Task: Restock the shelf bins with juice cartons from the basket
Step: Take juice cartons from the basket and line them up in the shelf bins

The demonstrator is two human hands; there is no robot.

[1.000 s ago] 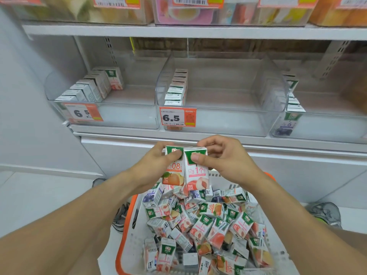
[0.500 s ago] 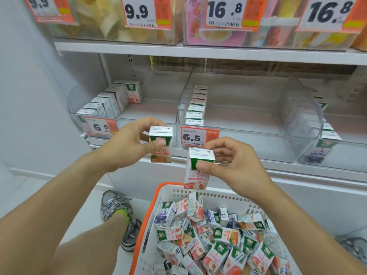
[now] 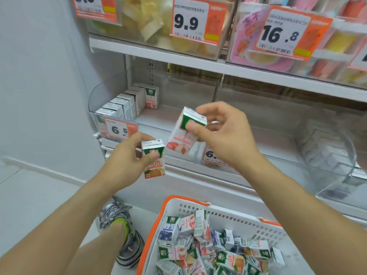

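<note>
The left hand (image 3: 127, 155) grips an orange-print carton (image 3: 154, 158) by its top, thumb on the front face and fingers curled behind; the carton hangs upright in front of the lower shelf edge, just right of the 6.5 price tag (image 3: 118, 129). The right hand (image 3: 224, 133) pinches a peach-print carton (image 3: 183, 132) at its upper end, thumb on the green panel; this carton is tilted, bottom toward the left, and is held higher and farther than the orange one, the two cartons apart. Far left, the clear shelf bin (image 3: 93, 100) holds a row of upright cartons (image 3: 129, 102) along its left wall. Near, below the hands, the white basket (image 3: 228, 213) with orange rim contains a loose pile of juice cartons (image 3: 206, 247). A sneaker (image 3: 123, 231) stands left of the basket.
</note>
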